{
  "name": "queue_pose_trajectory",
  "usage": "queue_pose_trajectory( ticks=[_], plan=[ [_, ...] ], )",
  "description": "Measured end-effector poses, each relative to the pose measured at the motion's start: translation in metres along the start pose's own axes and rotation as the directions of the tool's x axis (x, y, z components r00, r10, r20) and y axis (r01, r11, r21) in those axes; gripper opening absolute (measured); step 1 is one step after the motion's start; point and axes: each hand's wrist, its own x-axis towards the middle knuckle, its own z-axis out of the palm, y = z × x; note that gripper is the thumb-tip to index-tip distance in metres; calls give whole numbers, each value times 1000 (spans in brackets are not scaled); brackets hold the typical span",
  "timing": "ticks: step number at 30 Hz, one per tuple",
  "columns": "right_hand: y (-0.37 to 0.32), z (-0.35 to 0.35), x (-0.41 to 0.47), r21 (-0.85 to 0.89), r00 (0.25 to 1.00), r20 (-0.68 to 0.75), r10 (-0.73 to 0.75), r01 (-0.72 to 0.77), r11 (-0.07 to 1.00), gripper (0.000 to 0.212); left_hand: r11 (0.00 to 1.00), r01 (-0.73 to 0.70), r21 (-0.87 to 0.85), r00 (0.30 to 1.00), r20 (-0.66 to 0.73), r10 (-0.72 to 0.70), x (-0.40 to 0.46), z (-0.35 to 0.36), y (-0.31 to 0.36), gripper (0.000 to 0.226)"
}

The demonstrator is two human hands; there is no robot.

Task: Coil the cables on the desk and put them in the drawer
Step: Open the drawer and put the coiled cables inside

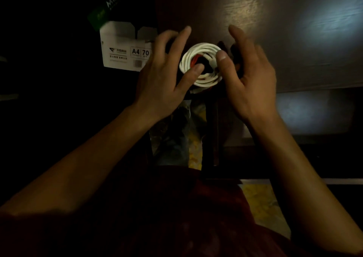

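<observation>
A white cable coil (200,66) lies on the dark wooden desk (275,40) near its front edge. An orange cable (193,59) shows through the coil's middle, and something black (234,54) sits behind it. My left hand (167,70) is on the coil's left, fingers spread, with the thumb tip resting in the coil's centre. My right hand (249,74) is on the coil's right, fingers apart, and its thumb touches the rim. Neither hand wraps around the coil. Below the desk edge an open drawer (213,131) holds dim, colourful items.
A white A4 paper box (121,48) with open flaps stands left of the desk, and a green pack (102,15) lies behind it. The room is very dark. My dark red clothing (176,217) fills the bottom of the view.
</observation>
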Motion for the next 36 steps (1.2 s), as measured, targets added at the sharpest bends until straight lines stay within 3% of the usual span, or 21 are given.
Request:
queue_pose_trajectory(
  ticks=[10, 16, 23, 27, 36],
  plan=[
    [0, 11, -7, 31, 996, 57, 66, -68, 997, 57, 922, 288, -260, 958, 88, -274, 7, -3, 7, 42],
    [-4, 13, -2, 121, 988, 48, 145, -150, 981, 48, 893, 334, -303, 942, 143, -304, 7, -5, 12, 30],
    [-7, 20, -6, 268, 977, 37, 209, -212, 940, 39, 807, 395, -439, 918, 198, -342, 6, -5, 8, 36],
    [-7, 24, -10, 319, 977, 20, 214, -209, 924, 38, 817, 372, -440, 928, 175, -328, 0, 0, 12, 32],
    [1, 15, -27, 515, 970, 32, 241, -223, 828, 33, 718, 351, -601, 934, 168, -315, -17, -7, 35, 21]
  ],
)
